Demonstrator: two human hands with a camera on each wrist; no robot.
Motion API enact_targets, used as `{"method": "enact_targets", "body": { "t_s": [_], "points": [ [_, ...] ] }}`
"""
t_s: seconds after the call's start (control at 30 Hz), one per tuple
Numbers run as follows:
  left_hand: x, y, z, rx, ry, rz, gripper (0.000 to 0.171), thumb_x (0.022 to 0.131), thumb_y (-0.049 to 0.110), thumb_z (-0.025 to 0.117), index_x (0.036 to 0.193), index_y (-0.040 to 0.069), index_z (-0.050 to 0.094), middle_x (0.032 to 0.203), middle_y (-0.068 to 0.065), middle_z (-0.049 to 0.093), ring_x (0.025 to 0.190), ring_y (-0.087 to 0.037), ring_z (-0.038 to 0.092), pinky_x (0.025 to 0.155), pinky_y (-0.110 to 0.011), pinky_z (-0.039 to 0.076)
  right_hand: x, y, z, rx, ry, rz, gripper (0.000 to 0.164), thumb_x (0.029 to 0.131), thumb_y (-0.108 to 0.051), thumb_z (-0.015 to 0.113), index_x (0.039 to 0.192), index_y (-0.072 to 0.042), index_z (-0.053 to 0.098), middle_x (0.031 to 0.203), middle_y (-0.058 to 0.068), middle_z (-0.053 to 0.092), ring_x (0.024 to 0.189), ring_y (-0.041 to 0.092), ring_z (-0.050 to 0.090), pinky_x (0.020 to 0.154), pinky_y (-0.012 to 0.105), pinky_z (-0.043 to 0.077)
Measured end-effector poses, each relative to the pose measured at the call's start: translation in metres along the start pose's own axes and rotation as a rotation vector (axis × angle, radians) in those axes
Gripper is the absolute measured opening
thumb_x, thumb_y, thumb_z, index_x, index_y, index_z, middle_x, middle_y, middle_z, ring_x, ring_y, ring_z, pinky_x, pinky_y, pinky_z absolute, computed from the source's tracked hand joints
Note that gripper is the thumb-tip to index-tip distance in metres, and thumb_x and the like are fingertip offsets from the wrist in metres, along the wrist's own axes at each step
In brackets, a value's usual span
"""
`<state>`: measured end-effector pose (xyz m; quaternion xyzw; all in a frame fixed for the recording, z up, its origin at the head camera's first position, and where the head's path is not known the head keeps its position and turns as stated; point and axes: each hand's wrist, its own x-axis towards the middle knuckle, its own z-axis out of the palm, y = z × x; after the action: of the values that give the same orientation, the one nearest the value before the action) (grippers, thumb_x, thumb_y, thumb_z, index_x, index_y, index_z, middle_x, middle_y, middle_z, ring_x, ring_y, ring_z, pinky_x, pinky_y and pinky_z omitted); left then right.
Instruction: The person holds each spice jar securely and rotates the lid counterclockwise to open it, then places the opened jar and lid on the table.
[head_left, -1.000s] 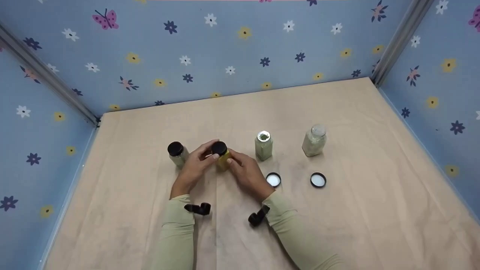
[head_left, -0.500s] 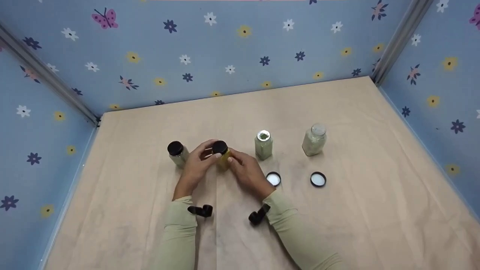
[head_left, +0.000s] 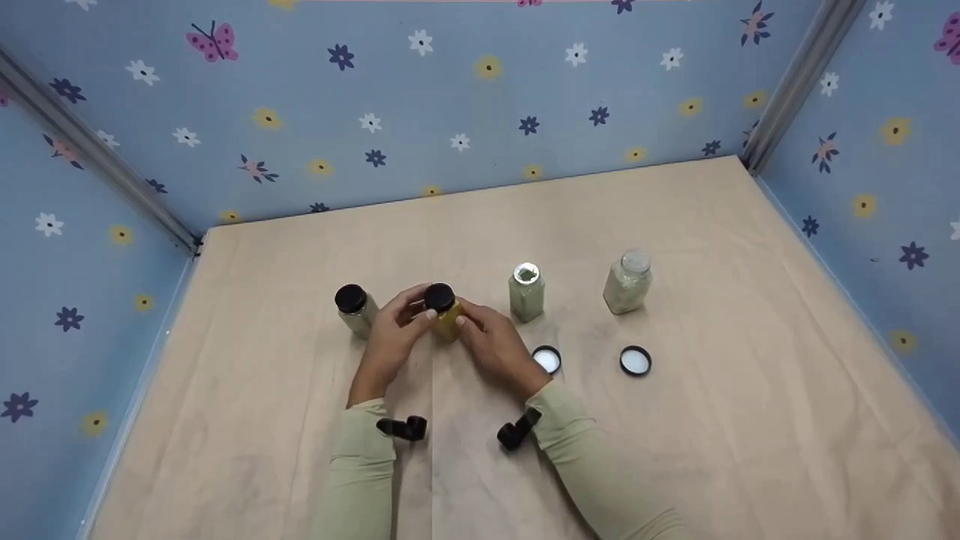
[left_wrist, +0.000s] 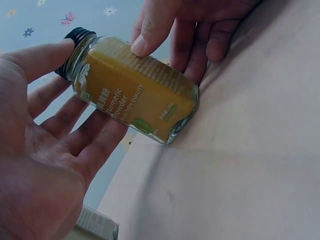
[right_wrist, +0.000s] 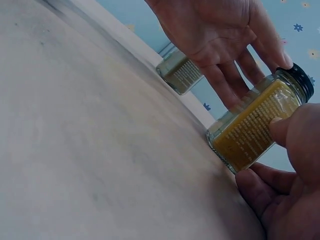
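A glass jar of turmeric powder (left_wrist: 135,92) with a black lid (head_left: 439,297) stands between the two hands. The left hand (head_left: 396,334) pinches the lid, its thumb on the near side and its fingers reaching behind. Lower down, the right hand (head_left: 495,341) grips the glass body between thumb and fingers. In the left wrist view the label reads "Turmeric Powder". Just left of the left hand is a second jar (head_left: 358,321), black-lidded, with pale green contents. To the right stand two lidless jars, a middle jar (head_left: 527,298) and a far-right jar (head_left: 627,289).
Two black lids lie with their white insides up, a near lid (head_left: 547,361) beside the right wrist and another lid (head_left: 636,361) farther right. A beige cloth (head_left: 720,435) covers the table. Blue flowered walls (head_left: 465,90) enclose its back and sides.
The left wrist has shifted slightly to the right, and its thumb has slid a little on the lid. The right hand and the other jars stay where they were.
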<state>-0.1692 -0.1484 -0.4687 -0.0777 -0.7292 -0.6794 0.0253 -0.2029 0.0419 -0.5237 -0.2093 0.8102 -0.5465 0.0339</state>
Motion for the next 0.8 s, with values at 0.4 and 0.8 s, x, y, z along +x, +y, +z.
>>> {"method": "enact_targets", "body": {
  "t_s": [0.4, 0.8],
  "points": [
    [-0.0031, 0.0040, 0.0008, 0.018, 0.022, -0.008, 0.039, 0.100, 0.002, 0.059, 0.138, -0.004, 0.054, 0.136, -0.020, 0.056, 0.126, -0.031, 0.055, 0.102, -0.030, 0.045, 0.0001, -0.0004, 0.0003, -0.049, 0.007, -0.028, 0.043, 0.105, -0.023, 0.050, 0.147, -0.013, 0.052, 0.128, 0.009, 0.065, 0.117, 0.019, 0.058, 0.103, 0.035, 0.043],
    [-0.0061, 0.0038, 0.0037, 0.005, 0.056, -0.022, 0.036, 0.099, 0.002, 0.062, 0.134, -0.004, 0.056, 0.132, -0.019, 0.059, 0.123, -0.032, 0.057, 0.097, -0.030, 0.049, 0.0001, -0.0017, 0.0002, -0.068, -0.006, 0.006, 0.042, 0.106, -0.022, 0.049, 0.148, -0.016, 0.052, 0.128, 0.010, 0.064, 0.120, 0.021, 0.058, 0.104, 0.036, 0.043]
  ]
}}
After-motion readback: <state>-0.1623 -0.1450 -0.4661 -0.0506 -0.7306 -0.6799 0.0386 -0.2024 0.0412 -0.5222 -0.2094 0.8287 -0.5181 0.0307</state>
